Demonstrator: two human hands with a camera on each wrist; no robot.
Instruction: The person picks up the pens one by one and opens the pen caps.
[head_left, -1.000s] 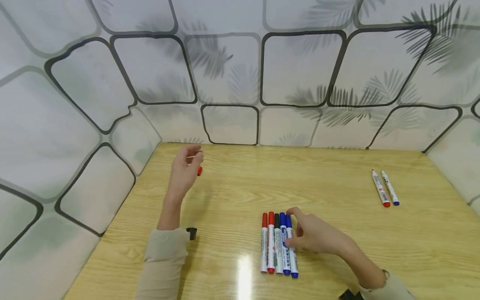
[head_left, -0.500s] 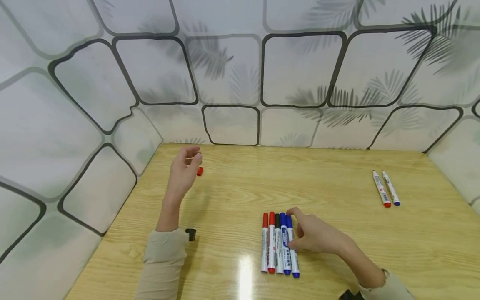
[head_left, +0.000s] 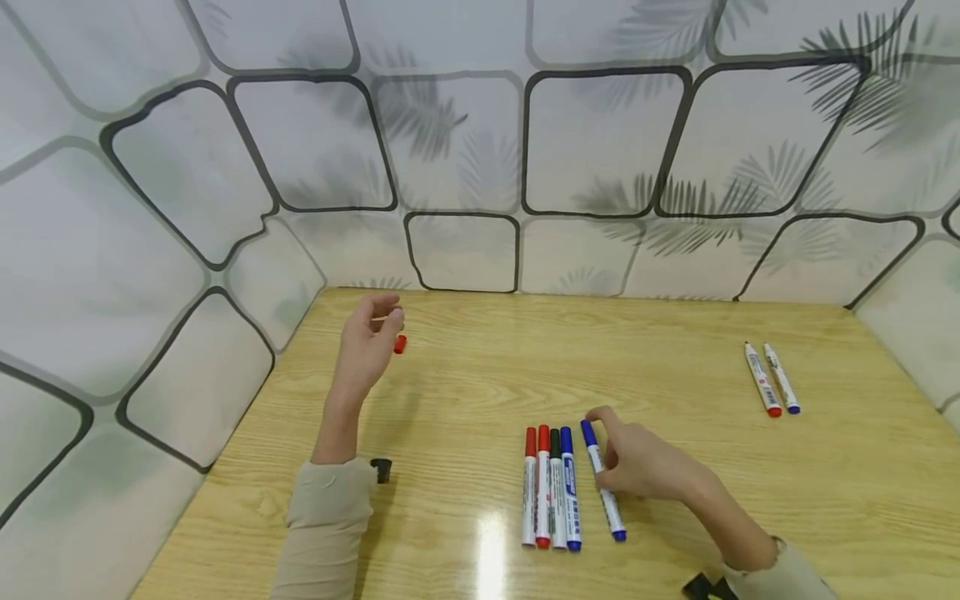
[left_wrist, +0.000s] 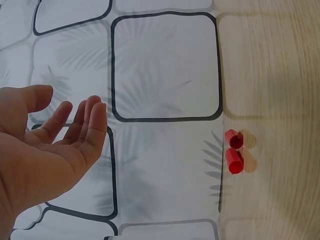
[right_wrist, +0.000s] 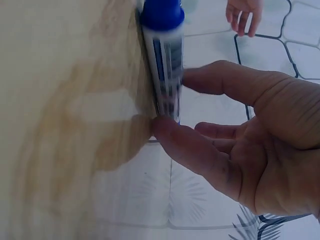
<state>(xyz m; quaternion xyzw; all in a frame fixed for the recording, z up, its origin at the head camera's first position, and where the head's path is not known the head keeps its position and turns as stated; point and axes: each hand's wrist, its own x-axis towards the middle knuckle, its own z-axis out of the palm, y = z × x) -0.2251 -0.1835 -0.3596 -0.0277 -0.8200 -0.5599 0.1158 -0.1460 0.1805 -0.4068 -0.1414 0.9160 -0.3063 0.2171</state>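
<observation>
My right hand [head_left: 648,462] holds a white marker with a blue cap [head_left: 602,479] between forefinger and thumb, the forefinger by the cap and the thumb along the barrel. In the right wrist view the same blue marker [right_wrist: 167,55] stretches away from the camera, fingertips at its side. To its left, several capped markers [head_left: 551,487] lie in a row: two red, one black, one blue. My left hand [head_left: 367,337] hovers at the far left with fingers loosely bent, holding nothing. Near it on the table are two red caps [left_wrist: 234,161].
Two uncapped markers, one with a red end [head_left: 762,379] and one with a blue end [head_left: 782,377], lie at the right rear of the wooden table [head_left: 480,358]. A black cap [head_left: 381,470] is beside the left sleeve. A patterned wall covering [head_left: 600,142] rises behind.
The rightmost blue marker has slid right with my right hand, leaving a gap beside the row. It now lies more tilted. My left hand has stayed in place.
</observation>
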